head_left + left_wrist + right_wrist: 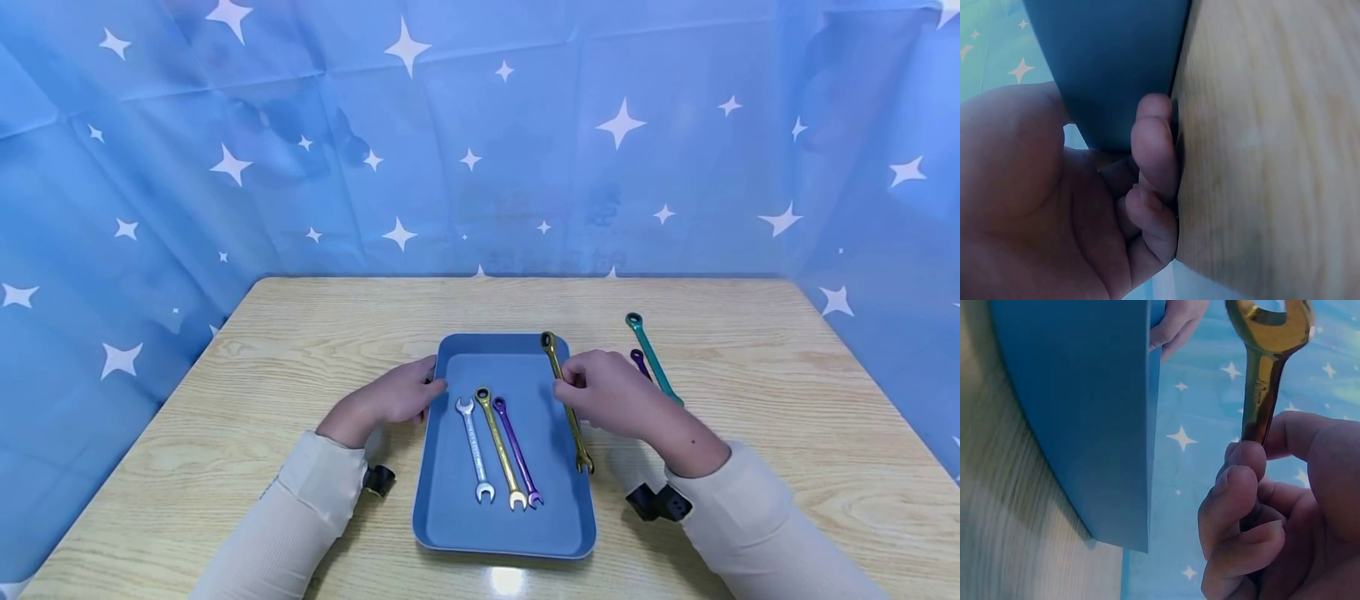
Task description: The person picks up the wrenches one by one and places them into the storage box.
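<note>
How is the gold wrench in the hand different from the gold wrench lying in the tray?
The held gold wrench is pinched by the right hand; the resting gold wrench lies untouched. The held one sits near the blue tray right edge; the resting one lies between silver and purple wrenches. Both have ring and open ends.

Head cam looks down over the whole table (300, 333). Both wrist cams sit super close, sideways, sharing the blue tray (495, 525) edge with it.

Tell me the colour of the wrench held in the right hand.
Gold. The wrench pinched by the right hand shows best in the right wrist view.
</note>
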The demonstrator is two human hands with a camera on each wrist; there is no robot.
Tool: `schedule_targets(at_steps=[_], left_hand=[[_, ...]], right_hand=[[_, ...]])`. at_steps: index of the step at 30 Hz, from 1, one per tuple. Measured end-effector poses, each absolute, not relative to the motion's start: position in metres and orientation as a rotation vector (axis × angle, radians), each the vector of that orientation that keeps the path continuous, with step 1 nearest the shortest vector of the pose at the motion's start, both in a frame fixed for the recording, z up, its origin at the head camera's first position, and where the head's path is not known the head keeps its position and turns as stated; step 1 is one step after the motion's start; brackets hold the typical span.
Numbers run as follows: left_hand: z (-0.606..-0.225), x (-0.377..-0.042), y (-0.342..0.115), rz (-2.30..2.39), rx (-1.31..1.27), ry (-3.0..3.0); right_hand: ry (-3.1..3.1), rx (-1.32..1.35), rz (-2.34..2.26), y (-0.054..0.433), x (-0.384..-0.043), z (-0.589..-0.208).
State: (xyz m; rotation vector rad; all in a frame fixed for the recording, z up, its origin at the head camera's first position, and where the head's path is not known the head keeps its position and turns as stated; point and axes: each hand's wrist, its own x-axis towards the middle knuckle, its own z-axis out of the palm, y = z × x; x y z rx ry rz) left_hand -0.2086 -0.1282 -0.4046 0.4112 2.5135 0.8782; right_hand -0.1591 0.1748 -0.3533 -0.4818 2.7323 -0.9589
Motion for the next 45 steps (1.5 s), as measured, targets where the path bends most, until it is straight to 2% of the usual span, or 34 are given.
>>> schedule_targets(at_steps=[45], left_hand=[[-0.406,-0.209,-0.129,0.884,0.41,2.51]], right_hand=[[2.526,-0.6,-1.031,0.166,-0.159,-0.369]])
